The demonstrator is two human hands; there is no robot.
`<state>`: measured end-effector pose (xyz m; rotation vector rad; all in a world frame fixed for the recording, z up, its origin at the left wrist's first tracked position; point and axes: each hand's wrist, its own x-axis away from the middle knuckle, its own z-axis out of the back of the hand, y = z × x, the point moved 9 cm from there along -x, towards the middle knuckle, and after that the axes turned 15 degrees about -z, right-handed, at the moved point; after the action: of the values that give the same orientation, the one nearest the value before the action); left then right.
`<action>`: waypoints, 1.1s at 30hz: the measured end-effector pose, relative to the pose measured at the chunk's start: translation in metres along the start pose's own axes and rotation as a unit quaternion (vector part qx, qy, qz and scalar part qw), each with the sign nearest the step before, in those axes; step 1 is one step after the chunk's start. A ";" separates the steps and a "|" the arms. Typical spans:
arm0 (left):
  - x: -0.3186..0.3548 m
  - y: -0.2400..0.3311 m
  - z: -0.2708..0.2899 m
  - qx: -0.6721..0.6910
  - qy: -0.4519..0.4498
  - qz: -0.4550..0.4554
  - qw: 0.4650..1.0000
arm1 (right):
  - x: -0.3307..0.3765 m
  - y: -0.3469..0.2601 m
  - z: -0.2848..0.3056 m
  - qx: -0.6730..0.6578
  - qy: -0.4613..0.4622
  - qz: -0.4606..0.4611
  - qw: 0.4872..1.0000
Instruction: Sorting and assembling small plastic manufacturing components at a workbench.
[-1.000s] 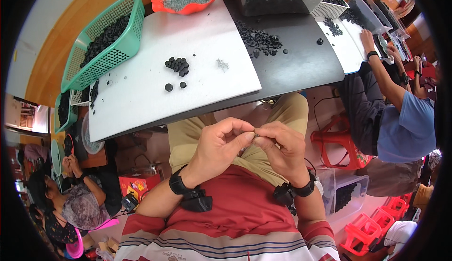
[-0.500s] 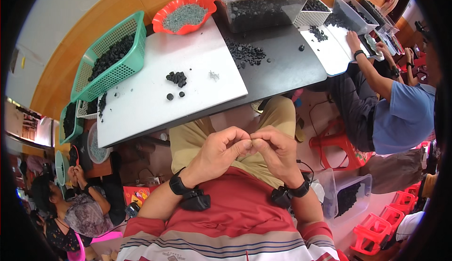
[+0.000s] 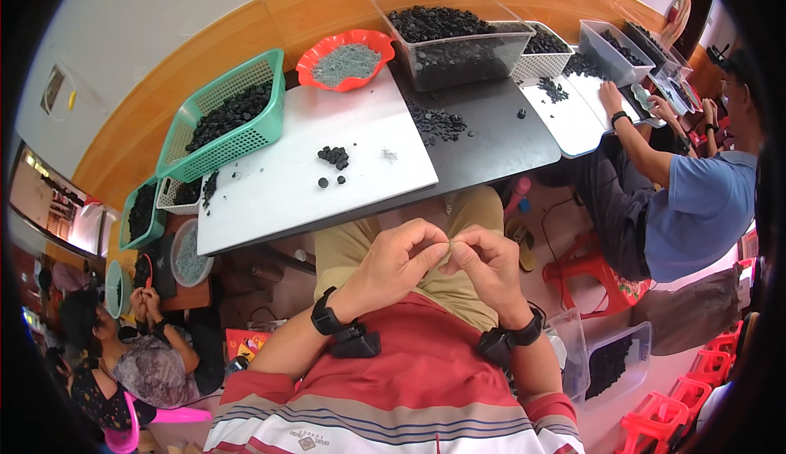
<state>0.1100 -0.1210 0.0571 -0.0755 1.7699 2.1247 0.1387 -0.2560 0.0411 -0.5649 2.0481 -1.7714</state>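
Note:
Above my lap, my left hand (image 3: pixel 409 256) and my right hand (image 3: pixel 487 259) meet with thumbs and forefingers pinched together. Whatever sits between the fingertips is too small to make out. Beyond them, a white board (image 3: pixel 270 200) lies on the dark table. On it rest a small heap of black pieces (image 3: pixel 334 157), two loose black round pieces (image 3: pixel 332 182) and a little pile of thin silvery bits (image 3: pixel 389 154). A red scalloped bowl (image 3: pixel 383 42) full of small grey metal-looking parts stands at the board's far edge.
A green basket (image 3: pixel 274 118) of black pieces stands at the left, and a clear plastic bin (image 3: pixel 512 61) of them at the back. More black pieces (image 3: pixel 438 122) lie scattered on the dark table (image 3: pixel 508 139). A person in a blue shirt (image 3: pixel 704 216) works to my right; another person sits at lower left.
The view has tilted and shifted, so the table and its contents appear lower and farther right. My hands stay pinched together, with slightly altered finger positions.

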 end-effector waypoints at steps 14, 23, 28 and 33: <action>-0.006 0.019 0.022 -0.015 0.052 -0.040 0.998 | -0.016 -0.018 -0.012 -0.006 0.000 -0.025 1.000; -0.005 0.014 0.024 0.088 0.077 -0.027 0.993 | -0.022 -0.020 -0.015 -0.005 0.025 0.027 0.999; -0.002 0.009 0.023 0.086 0.073 -0.019 0.993 | -0.019 -0.018 -0.013 -0.010 0.046 0.019 0.999; 0.000 0.014 0.022 0.054 0.071 -0.038 0.995 | -0.017 -0.018 -0.019 0.050 0.035 0.003 0.998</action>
<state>0.1102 -0.1021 0.0750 -0.2675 1.9272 2.0111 0.1444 -0.2338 0.0621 -0.4721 1.9914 -1.9027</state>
